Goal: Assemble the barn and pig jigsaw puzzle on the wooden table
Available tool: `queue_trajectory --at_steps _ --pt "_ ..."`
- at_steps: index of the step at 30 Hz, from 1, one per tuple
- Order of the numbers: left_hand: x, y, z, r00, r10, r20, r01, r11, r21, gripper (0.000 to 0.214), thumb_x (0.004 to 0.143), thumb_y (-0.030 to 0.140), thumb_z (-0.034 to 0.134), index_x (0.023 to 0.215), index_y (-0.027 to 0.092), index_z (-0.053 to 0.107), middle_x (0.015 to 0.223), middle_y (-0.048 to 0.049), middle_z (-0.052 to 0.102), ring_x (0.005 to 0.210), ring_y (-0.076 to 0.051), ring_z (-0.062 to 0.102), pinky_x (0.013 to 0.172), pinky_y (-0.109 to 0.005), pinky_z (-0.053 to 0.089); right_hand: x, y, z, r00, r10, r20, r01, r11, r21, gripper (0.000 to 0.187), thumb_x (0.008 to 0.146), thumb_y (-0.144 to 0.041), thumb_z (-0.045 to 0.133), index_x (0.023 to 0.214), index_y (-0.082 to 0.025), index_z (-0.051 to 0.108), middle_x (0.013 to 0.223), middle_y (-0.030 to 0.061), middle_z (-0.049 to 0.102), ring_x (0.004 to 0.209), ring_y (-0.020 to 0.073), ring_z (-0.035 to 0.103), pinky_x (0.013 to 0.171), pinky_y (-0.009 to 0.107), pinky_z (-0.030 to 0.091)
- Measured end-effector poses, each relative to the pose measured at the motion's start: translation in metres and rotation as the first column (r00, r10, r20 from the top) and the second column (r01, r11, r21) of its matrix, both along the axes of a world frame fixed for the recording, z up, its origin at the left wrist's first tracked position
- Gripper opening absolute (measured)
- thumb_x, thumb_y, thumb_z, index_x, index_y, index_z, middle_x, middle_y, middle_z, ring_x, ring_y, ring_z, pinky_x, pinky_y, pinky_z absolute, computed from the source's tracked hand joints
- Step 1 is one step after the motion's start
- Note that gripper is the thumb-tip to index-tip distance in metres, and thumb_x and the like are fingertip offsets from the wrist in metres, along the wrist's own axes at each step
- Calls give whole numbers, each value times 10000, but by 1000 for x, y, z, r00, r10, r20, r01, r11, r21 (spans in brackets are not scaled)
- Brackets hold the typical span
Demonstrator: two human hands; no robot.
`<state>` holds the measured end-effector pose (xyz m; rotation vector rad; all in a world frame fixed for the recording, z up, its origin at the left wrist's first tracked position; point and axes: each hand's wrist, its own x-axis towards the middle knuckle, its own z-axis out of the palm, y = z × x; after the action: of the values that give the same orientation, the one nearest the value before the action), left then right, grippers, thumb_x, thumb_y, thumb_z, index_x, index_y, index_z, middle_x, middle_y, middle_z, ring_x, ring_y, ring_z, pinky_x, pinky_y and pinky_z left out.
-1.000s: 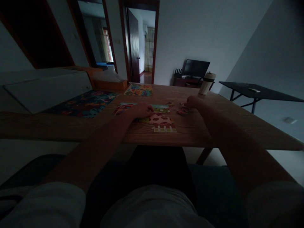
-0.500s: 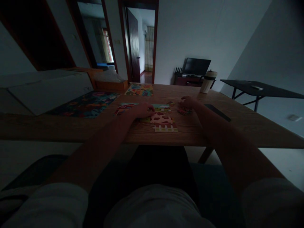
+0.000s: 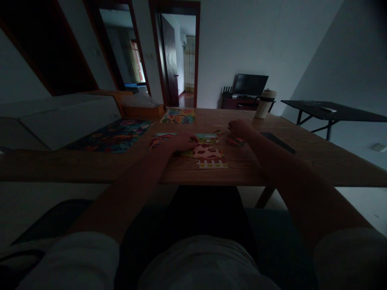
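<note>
A partly joined picture puzzle with a spotted cow and a white fence lies on the wooden table in front of me. My left hand rests curled on its left part, fingers pressed down on the pieces. My right hand hovers closed just behind a small heap of loose puzzle pieces; what its fingers hold is too dark to see. One more loose piece lies between the hands.
A dark colourful puzzle board lies to the left, a smaller bright one farther back. White boxes fill the left end. A lidded cup and a flat dark object are to the right.
My right hand has drawn left and slightly back from the loose pieces. The left hand stays on the puzzle. The view shifted a little.
</note>
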<state>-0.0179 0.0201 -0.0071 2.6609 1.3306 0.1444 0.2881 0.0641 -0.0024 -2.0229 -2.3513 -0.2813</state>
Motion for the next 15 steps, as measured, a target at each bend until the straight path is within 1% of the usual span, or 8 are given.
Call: queue_trajectory --at_steps 2,4,5,7,8,10,12,15 --pt "1 -3 3 1000 10 -4 -10 1000 -12 379 946 408 524 1224 219 698 1281 -85 694 1114 -227 635 989 -323 470 -14 -19 3 996 78 -31 -75 993 91 374 989 -191 431 1244 -134 698 1201 197 712 1099 334 674 906 394 483" --pt "1 -4 4 1000 18 3 -18 999 -27 373 942 400 532 1221 220 703 1277 -84 696 1106 -229 641 990 -325 472 -31 -42 0 982 174 -68 -163 977 138 399 991 -212 419 1280 -190 694 1169 150 735 1050 313 691 886 386 489" --pt "1 -4 5 1000 14 9 -14 999 -34 375 937 400 536 1220 222 706 1273 -83 697 1104 -231 642 991 -326 472 -40 -54 -3 970 231 -72 -222 968 118 392 977 -230 458 1289 -214 695 1162 130 741 1040 306 693 890 382 488" --pt "-1 -2 4 1000 0 18 1 999 -41 385 927 406 545 1219 217 711 1259 -87 702 1102 -235 643 991 -326 473 -53 -75 -11 929 362 -71 -360 932 40 337 937 -284 552 1213 -249 742 1143 96 750 1030 296 692 917 384 486" --pt "-1 0 3 1000 -7 22 8 999 -39 395 925 412 546 1221 210 711 1253 -93 703 1101 -237 644 988 -326 474 -57 -83 -16 909 405 -94 -404 914 29 315 935 -292 559 1176 -260 759 1132 83 754 1031 287 691 935 388 484" --pt "-3 3 1 999 -16 28 17 999 -34 410 922 423 546 1223 200 710 1244 -104 704 1091 -237 646 980 -321 478 -58 -92 -23 884 428 -188 -421 904 79 318 923 -354 608 1188 -260 756 1195 80 737 1103 278 670 993 388 472" --pt "-4 5 0 999 -17 31 17 999 -30 413 921 438 543 1224 211 710 1239 -100 706 1078 -234 649 967 -315 482 -53 -94 -26 861 409 -302 -381 912 148 375 921 -409 632 1242 -245 733 1282 90 702 1189 268 638 1044 381 457" --pt "-4 6 0 999 -22 33 23 999 -29 396 920 450 542 1212 242 713 1242 -78 710 1091 -230 643 968 -308 480 -46 -92 -27 851 346 -394 -310 938 154 415 943 -448 608 1288 -240 710 1339 98 675 1240 266 619 1073 388 451"
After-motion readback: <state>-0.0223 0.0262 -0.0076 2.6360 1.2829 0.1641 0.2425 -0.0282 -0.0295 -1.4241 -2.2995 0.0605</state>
